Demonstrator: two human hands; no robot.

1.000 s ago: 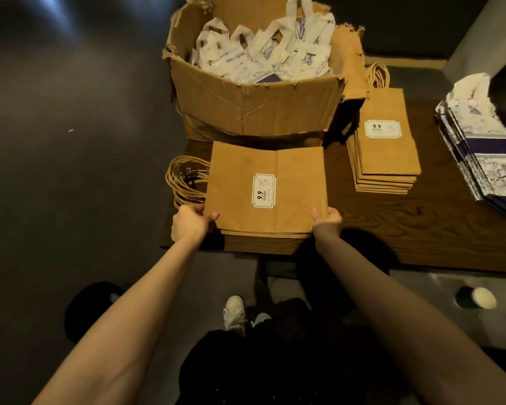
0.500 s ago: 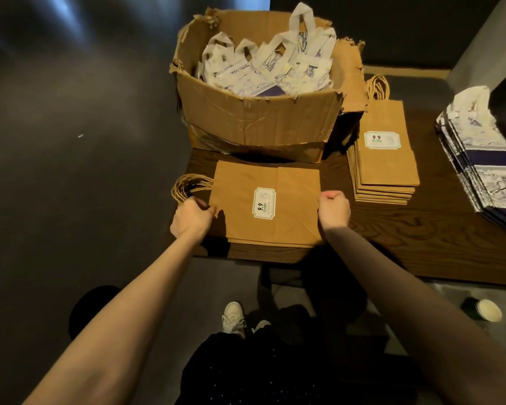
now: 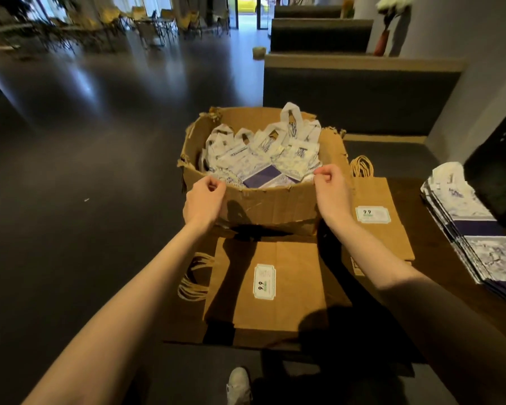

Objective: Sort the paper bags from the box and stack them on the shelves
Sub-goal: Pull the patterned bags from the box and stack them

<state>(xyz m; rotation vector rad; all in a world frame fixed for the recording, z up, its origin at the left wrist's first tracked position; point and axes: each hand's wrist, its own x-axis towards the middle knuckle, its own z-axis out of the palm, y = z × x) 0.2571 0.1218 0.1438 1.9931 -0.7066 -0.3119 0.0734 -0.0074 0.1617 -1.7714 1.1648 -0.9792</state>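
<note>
Reaching forward over the dark wooden table (image 3: 438, 258), both hands hover at the near rim of the torn brown cardboard box (image 3: 269, 206). The left hand (image 3: 202, 200) sits at the box's near left corner, fingers curled in loosely with thumb and fingertips close together; whether it pinches the rim I cannot tell. The right hand (image 3: 330, 188) is at the near right corner, fingers likewise curled, just above the torn edge, and its hold on the cardboard is also unclear.

Inside the box lies a jumble of white and purple patterned paper bags (image 3: 263, 153) with flat white handles sticking up. Near of the box, a stack of flat brown kraft paper bags (image 3: 289, 276) with a white label lies on the table, twisted cord handles pointing left. Right of the box, a second stack of brown kraft bags (image 3: 383, 226) lies with handles pointing far. At the far right edge sits a stack of white and purple patterned bags (image 3: 473, 235), well apart from the box.
</note>
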